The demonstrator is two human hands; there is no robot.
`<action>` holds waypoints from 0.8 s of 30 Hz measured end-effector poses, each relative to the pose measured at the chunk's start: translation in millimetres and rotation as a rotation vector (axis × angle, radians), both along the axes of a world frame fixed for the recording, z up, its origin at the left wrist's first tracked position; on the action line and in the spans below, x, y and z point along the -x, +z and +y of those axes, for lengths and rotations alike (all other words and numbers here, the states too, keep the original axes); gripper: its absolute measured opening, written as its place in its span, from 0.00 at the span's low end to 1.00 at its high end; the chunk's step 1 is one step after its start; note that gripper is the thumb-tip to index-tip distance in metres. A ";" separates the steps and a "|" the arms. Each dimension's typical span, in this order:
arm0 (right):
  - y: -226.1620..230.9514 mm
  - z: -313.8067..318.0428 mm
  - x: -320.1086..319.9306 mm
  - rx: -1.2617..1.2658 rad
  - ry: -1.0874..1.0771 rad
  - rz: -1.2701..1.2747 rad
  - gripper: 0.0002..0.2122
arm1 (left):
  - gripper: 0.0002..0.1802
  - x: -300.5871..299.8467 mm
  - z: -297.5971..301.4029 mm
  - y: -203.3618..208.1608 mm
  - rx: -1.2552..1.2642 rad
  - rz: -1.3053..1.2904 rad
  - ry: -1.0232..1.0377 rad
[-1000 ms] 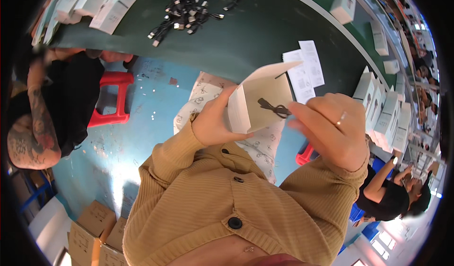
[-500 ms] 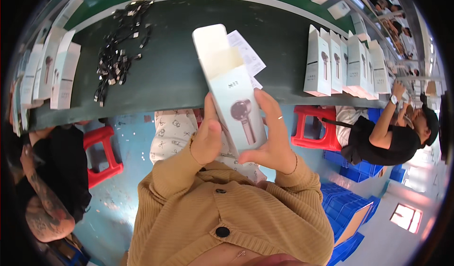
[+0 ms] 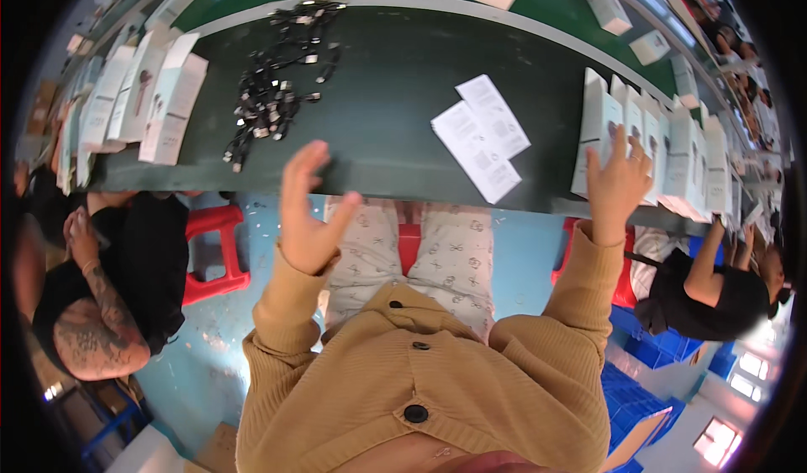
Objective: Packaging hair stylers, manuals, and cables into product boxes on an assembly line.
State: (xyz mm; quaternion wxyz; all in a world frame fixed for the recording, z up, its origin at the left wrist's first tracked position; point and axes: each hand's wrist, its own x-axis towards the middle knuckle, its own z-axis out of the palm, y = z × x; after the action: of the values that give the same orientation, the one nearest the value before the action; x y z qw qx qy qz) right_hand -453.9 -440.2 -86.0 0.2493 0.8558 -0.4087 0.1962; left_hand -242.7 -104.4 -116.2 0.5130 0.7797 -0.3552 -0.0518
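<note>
- White cardboard boxes, tall and narrow [image 3: 683, 166], stand in a close row at the right of the frame, along the table's near edge.
- Your right hand [image 3: 622, 179] is raised in front of this row, its thumb apart from the extended fingers. Its grip looks loose and empty; whether the fingertips touch cardboard, you cannot tell.
- Your left hand [image 3: 311, 212] hangs near the table's front edge, left of centre, wide open with thumb and fingers spread, holding nothing.
- Beyond it, in the upper left, a tangled heap of black cables with metal plugs [image 3: 265, 107] lies on the dark green tabletop [image 3: 378, 103], well apart from your fingers.
- Three white printed paper sheets [image 3: 483, 141] overlap right of centre, flat on the table between your two hands.
- Another group of pale upright cartons [image 3: 126, 99] stands at the far left of the table.
- Below the table, your pale patterned trousers [image 3: 454, 254] fill the middle, with a red plastic stool [image 3: 214, 263] to the left.
- Blue plastic crates [image 3: 639, 406] sit at the lower right.
</note>
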 end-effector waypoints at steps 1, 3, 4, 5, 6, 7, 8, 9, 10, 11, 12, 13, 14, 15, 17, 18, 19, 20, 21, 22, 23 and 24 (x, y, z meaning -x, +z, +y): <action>-0.2 2.2 -6.4 0.041 0.017 -0.012 0.26 | 0.30 -16.8 12.1 5.3 -0.039 -0.198 0.111; -5.7 9.9 -25.2 -0.002 0.177 -0.085 0.24 | 0.26 -50.7 40.8 12.6 -0.102 -0.469 0.279; -7.8 17.1 -37.9 -0.075 0.260 -0.108 0.22 | 0.26 -65.7 54.7 18.7 -0.132 -0.532 0.373; -12.3 22.2 -49.5 -0.204 0.357 -0.119 0.22 | 0.27 -83.9 70.1 22.3 -0.179 -0.679 0.480; -16.7 26.5 -60.5 -0.331 0.455 -0.128 0.22 | 0.28 -100.6 80.1 28.1 -0.218 -0.807 0.567; -20.9 31.8 -72.6 -0.393 0.481 -0.091 0.23 | 0.29 -120.4 89.5 34.8 -0.259 -0.940 0.651; -22.5 36.1 -84.9 -0.480 0.465 -0.042 0.23 | 0.32 -140.0 102.1 40.8 -0.291 -1.009 0.708; -24.5 34.9 -92.9 -0.525 0.454 0.051 0.23 | 0.35 -157.0 112.8 47.3 -0.371 -1.092 0.760; -27.0 35.7 -99.7 -0.575 0.419 0.062 0.23 | 0.37 -174.4 119.5 50.0 -0.427 -1.125 0.815; -23.5 35.0 -102.7 -0.600 0.396 0.075 0.23 | 0.40 -189.2 125.7 51.4 -0.463 -1.103 0.807; -17.9 34.9 -104.1 -0.625 0.368 0.089 0.23 | 0.41 -203.2 129.8 50.7 -0.481 -1.085 0.811; -11.6 37.9 -105.7 -0.683 0.314 0.087 0.21 | 0.41 -212.9 129.2 51.2 -0.496 -1.064 0.804; -13.0 38.7 -107.3 -0.687 0.319 0.081 0.21 | 0.41 -219.0 132.1 52.3 -0.598 -0.946 0.773; -15.6 39.1 -107.4 -0.725 0.340 0.042 0.20 | 0.41 -223.0 135.8 52.5 -0.655 -0.750 0.736; -18.8 33.4 -100.3 -0.767 0.342 -0.017 0.17 | 0.39 -236.4 126.0 38.2 -0.710 -0.584 0.634; -20.9 31.2 -100.7 -0.774 0.360 -0.023 0.17 | 0.40 -243.3 125.9 30.1 -0.780 -0.616 0.617; -23.3 29.1 -101.4 -0.781 0.370 -0.028 0.16 | 0.40 -252.2 128.6 18.8 -0.847 -0.648 0.592; -22.9 29.3 -106.1 -0.817 0.370 -0.013 0.15 | 0.42 -265.5 145.3 3.1 -0.829 -0.807 0.569; -21.7 31.5 -106.3 -0.825 0.345 -0.015 0.14 | 0.46 -261.8 133.0 2.4 -0.921 -0.752 0.607; -23.2 29.3 -104.9 -0.873 0.321 -0.034 0.15 | 0.45 -254.8 117.4 12.4 -1.034 -0.607 0.677; -19.3 30.4 -104.6 -0.905 0.296 -0.068 0.17 | 0.43 -254.5 113.4 14.3 -1.024 -0.624 0.706; -19.8 30.8 -106.9 -0.911 0.305 -0.091 0.19 | 0.42 -261.6 125.6 7.9 -0.976 -0.704 0.696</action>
State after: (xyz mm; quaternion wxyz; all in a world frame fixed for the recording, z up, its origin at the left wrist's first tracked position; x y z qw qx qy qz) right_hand -347.0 -409.3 -105.7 -0.2009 0.9186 -0.3334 0.0688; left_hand 18.9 21.3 -108.2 -0.0551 0.9602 -0.1659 0.2180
